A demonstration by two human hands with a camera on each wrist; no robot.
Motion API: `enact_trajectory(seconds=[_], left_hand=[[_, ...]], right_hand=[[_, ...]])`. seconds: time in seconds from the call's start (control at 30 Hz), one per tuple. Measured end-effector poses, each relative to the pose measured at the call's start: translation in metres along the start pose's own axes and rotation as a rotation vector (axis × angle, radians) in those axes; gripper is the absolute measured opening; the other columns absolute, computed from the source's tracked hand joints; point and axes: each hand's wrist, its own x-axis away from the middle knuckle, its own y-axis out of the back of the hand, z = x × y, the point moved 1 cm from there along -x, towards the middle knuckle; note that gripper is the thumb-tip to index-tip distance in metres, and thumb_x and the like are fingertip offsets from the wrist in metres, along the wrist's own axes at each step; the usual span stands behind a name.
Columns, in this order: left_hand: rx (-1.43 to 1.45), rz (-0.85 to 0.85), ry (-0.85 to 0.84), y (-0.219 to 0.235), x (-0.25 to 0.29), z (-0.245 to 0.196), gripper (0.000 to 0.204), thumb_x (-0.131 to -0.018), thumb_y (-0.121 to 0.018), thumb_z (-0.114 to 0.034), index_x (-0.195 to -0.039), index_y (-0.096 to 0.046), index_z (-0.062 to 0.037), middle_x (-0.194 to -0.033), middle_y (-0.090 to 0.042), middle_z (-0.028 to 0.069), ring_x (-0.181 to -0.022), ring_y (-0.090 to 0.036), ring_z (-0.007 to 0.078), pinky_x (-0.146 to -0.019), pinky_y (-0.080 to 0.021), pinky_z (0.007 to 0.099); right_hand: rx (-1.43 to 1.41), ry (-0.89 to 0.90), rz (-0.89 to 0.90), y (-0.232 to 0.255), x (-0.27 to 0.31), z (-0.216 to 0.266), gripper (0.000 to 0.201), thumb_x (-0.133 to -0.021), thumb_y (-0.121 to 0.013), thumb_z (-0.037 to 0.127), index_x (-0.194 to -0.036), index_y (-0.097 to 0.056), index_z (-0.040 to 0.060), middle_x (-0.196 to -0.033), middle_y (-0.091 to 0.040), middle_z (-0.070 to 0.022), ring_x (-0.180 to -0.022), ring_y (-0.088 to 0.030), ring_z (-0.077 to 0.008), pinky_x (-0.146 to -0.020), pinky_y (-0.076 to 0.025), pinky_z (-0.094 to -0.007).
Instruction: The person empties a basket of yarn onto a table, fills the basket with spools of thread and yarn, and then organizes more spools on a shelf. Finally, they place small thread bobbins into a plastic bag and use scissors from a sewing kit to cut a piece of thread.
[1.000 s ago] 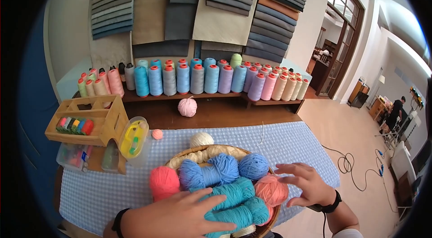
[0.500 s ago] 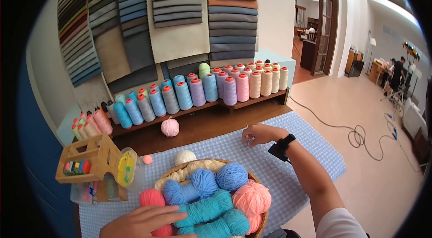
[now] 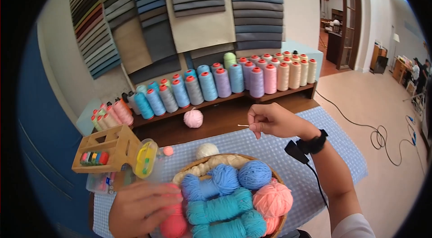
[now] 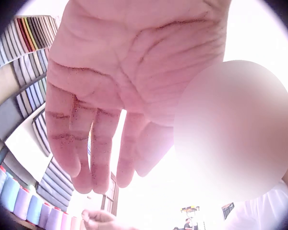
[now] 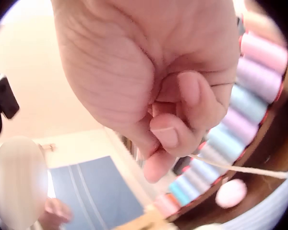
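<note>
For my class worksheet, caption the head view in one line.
The right hand pinches a pale string near a basket of yarn and rows of spools.

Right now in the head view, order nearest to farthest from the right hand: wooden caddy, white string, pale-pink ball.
1. White string, pinched in the right hand
2. Pale-pink ball, left of the hand
3. Wooden caddy, farther left

Thin white strand [image 5: 245, 168], pinched in the right hand [image 3: 280, 120], free end poking out leftward
</note>
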Motion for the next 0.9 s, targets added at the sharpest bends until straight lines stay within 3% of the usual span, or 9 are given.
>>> enact_trajectory(seconds=[0.07,0.13,0.4,0.47,0.5,0.6,0.8,0.87,0.9], left_hand=[[0.034,-0.106,-0.001,-0.005,0.0,0.013,0.025,-0.083,-0.074,-0.013,-0.106,-0.075,-0.0014,-0.098,-0.075,0.0154,-0.085,-0.073,0.0286,-0.076,-0.057,0.0365],[0.153,-0.245,0.196,-0.006,-0.007,0.009,0.024,-0.085,-0.073,-0.006,-0.108,-0.074,0.0005,-0.101,-0.074,0.0146,-0.077,-0.07,0.0238,-0.069,-0.056,0.0326],[0.143,-0.487,0.341,0.014,0.006,0.035,0.022,-0.091,-0.068,-0.006,-0.112,-0.073,-0.0011,-0.105,-0.073,0.0105,-0.085,-0.067,0.0147,-0.068,-0.051,0.0254],[0.21,-0.506,0.332,0.018,0.013,0.046,0.025,-0.092,-0.069,-0.009,-0.116,-0.072,-0.0022,-0.107,-0.073,0.0097,-0.089,-0.068,0.0145,-0.069,-0.052,0.0244],[0.204,-0.473,0.354,0.024,0.016,0.048,0.028,-0.092,-0.07,-0.01,-0.119,-0.071,-0.0024,-0.111,-0.073,0.0095,-0.092,-0.069,0.0146,-0.07,-0.053,0.0245],[0.166,-0.518,0.299,0.037,0.026,0.054,0.029,-0.092,-0.07,-0.011,-0.12,-0.07,-0.0023,-0.112,-0.072,0.0093,-0.095,-0.069,0.0144,-0.07,-0.053,0.0243],[0.165,-0.651,0.313,0.054,0.049,0.059,0.035,-0.088,-0.073,-0.01,-0.123,-0.069,-0.0026,-0.112,-0.072,0.0089,-0.092,-0.069,0.0129,-0.068,-0.051,0.0229],[0.085,-0.627,0.29,0.058,0.055,0.06,0.036,-0.087,-0.073,-0.008,-0.123,-0.069,-0.0024,-0.111,-0.072,0.0085,-0.093,-0.069,0.0125,-0.067,-0.052,0.0228],[0.093,-0.636,0.29,0.059,0.058,0.06,0.036,-0.087,-0.073,-0.008,-0.123,-0.069,-0.0024,-0.111,-0.072,0.0085,-0.093,-0.069,0.0125,-0.067,-0.052,0.0228]], right_hand=[[-0.369,0.054,0.123,-0.012,-0.01,0.031,0.016,-0.103,-0.059,0.015,-0.115,-0.059,0.0031,-0.082,-0.071,-0.0019,-0.061,-0.059,-0.0043,-0.051,-0.041,-0.0203],[-0.444,-0.009,0.197,-0.027,-0.017,0.07,0.016,-0.104,-0.059,0.015,-0.114,-0.058,0.0025,-0.087,-0.073,-0.0038,-0.06,-0.059,-0.0043,-0.05,-0.04,-0.0192],[-0.473,-0.12,0.355,-0.093,-0.058,0.13,0.012,-0.102,-0.062,0.016,-0.106,-0.064,0.0048,-0.091,-0.074,-0.0036,-0.063,-0.061,-0.0087,-0.056,-0.046,-0.0219],[-0.071,0.4,0.245,-0.108,-0.075,0.131,0.01,-0.098,-0.068,0.013,-0.1,-0.065,0.0033,-0.086,-0.07,-0.0022,-0.072,-0.062,-0.0119,-0.064,-0.048,-0.0255],[-0.087,0.269,0.286,-0.11,-0.077,0.136,0.012,-0.095,-0.071,0.011,-0.099,-0.065,0.0011,-0.082,-0.066,-0.0013,-0.078,-0.062,-0.0119,-0.069,-0.049,-0.0274],[-0.127,0.17,0.349,-0.13,-0.099,0.14,0.013,-0.095,-0.071,0.01,-0.099,-0.064,-0.0006,-0.082,-0.067,-0.0014,-0.077,-0.061,-0.0105,-0.069,-0.049,-0.0272],[-0.154,0.12,0.471,-0.176,-0.145,0.153,0.01,-0.097,-0.066,0.008,-0.101,-0.064,-0.0008,-0.087,-0.072,-0.0034,-0.074,-0.065,-0.0079,-0.063,-0.054,-0.0255],[-0.153,-0.032,0.502,-0.187,-0.153,0.166,0.014,-0.097,-0.065,0.011,-0.106,-0.063,-0.0008,-0.088,-0.073,-0.0042,-0.074,-0.066,-0.0092,-0.06,-0.055,-0.0275],[-0.116,0.029,0.51,-0.194,-0.161,0.158,0.024,-0.097,-0.067,0.016,-0.113,-0.062,-0.0007,-0.087,-0.073,-0.0059,-0.073,-0.067,-0.0116,-0.057,-0.055,-0.0296]])
